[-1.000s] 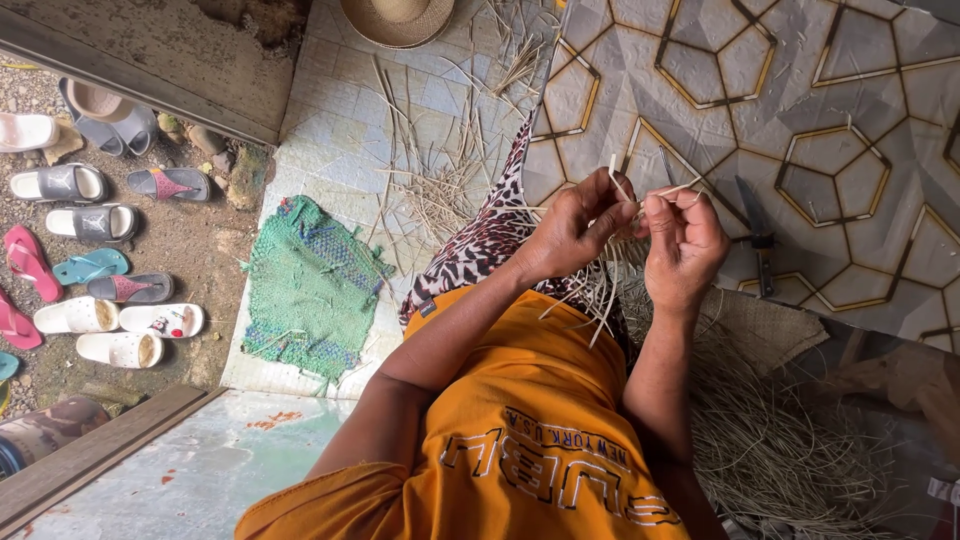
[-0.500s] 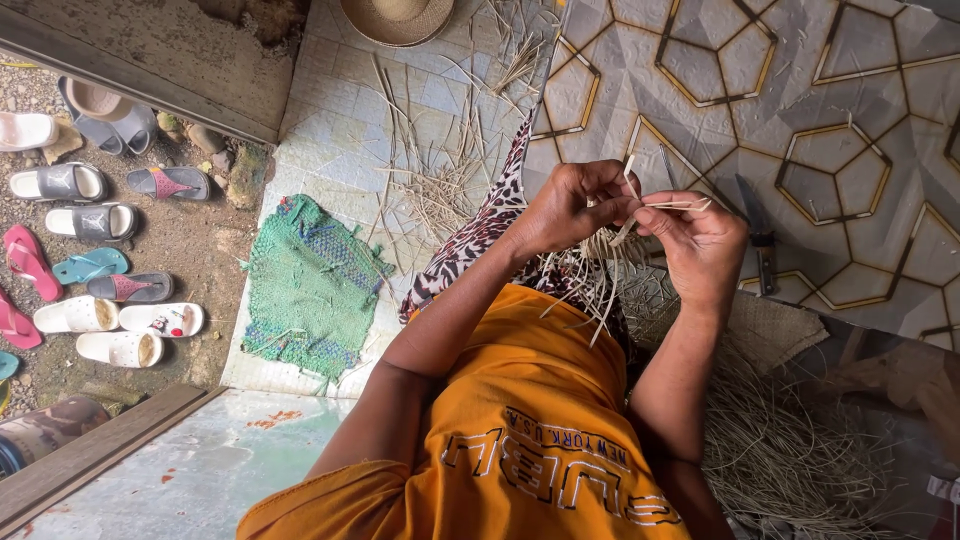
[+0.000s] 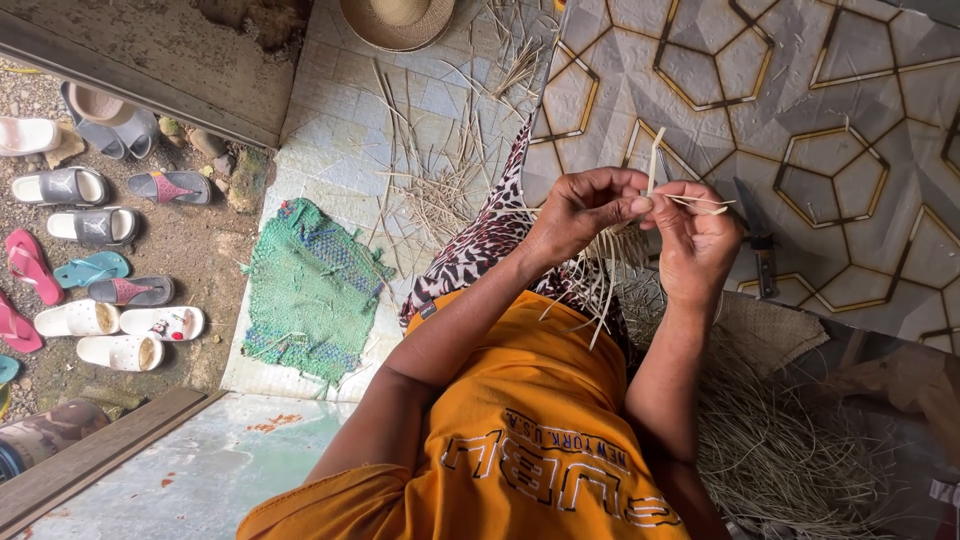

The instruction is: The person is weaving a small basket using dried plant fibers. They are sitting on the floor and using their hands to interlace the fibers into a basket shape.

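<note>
My left hand point(image 3: 585, 212) and my right hand point(image 3: 700, 245) meet in front of my chest, over my lap. Both pinch thin pale straw strips point(image 3: 655, 165); one strip sticks up between the fingertips, and others hang down in a bunch point(image 3: 600, 280) below the left hand. A patterned dark-and-white cloth point(image 3: 480, 250) covers my lap under the hands. My orange shirt fills the lower middle of the view.
A knife point(image 3: 757, 245) lies on the hexagon-patterned floor mat point(image 3: 850, 90) right of my right hand. A woven straw piece point(image 3: 775, 335) and a heap of fibres point(image 3: 790, 450) lie lower right. Left: green mat point(image 3: 310, 290), loose straw point(image 3: 440, 185), straw hat point(image 3: 398, 18), several sandals point(image 3: 95, 225).
Both hands have dropped slightly and drawn closer together. The strips between the fingers have been turned, and one now points upward.
</note>
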